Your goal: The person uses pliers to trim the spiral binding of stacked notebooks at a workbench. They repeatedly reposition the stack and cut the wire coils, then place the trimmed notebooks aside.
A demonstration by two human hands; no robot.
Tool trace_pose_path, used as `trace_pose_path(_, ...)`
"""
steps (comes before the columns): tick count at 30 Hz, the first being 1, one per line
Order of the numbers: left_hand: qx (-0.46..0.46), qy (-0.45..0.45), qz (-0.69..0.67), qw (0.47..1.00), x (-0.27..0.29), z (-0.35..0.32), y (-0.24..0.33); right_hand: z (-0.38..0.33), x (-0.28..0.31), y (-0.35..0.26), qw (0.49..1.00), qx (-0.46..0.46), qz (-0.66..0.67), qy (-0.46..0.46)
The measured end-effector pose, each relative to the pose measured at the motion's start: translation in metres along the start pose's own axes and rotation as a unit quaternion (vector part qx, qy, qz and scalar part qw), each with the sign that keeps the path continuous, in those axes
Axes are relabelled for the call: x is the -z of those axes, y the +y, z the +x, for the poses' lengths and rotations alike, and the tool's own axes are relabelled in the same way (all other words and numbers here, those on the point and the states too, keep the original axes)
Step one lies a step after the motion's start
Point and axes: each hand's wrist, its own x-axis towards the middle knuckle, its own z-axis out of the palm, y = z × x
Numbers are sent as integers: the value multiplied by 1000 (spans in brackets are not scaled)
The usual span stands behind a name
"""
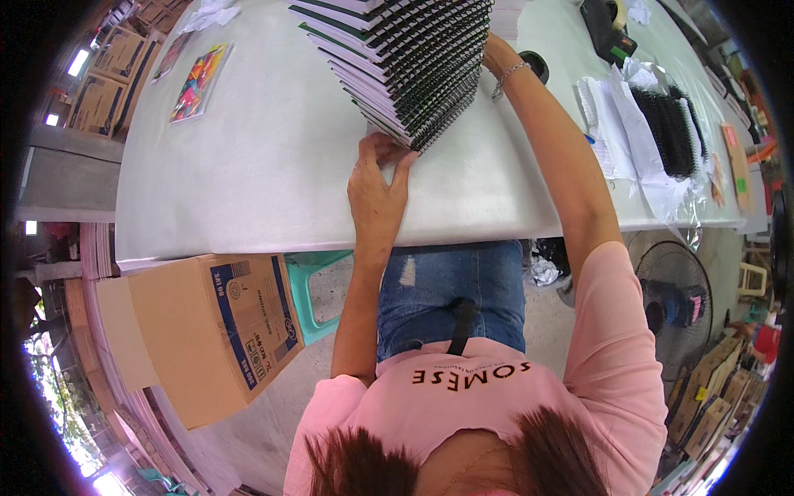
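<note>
A tall stack of spiral-bound notebooks (397,62) rises over the white table, with black wire coils toward the right and white pages with dark green covers toward the left. My left hand (379,178) grips the stack's lowest corner, thumb by the coils and fingers curled under the pages' edge. Along the coil side reaches my right hand (495,56), a chain bracelet on its wrist. The stack hides its fingers, so I cannot make out their grip.
A colourful booklet (198,83) lies on the table (240,182) at the left. Black coils (666,128) on white paper and a black tape dispenser (608,33) sit at the right. Below the table edge are an open cardboard box (198,331), a green stool (310,298) and a fan (674,298).
</note>
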Motion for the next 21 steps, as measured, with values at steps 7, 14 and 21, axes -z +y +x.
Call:
trace_pose_path(7,18,-1,1,1000,1,0,5,-5,3,2,1000,9,-11,7)
trace_pose_path(14,-17,14,50,999,-4,-3,2,-6,7,2,1000,10,-8,15)
trace_pose_path(21,0,17,46,999,-5,-3,9,-4,6,0,1000,17,-1,17)
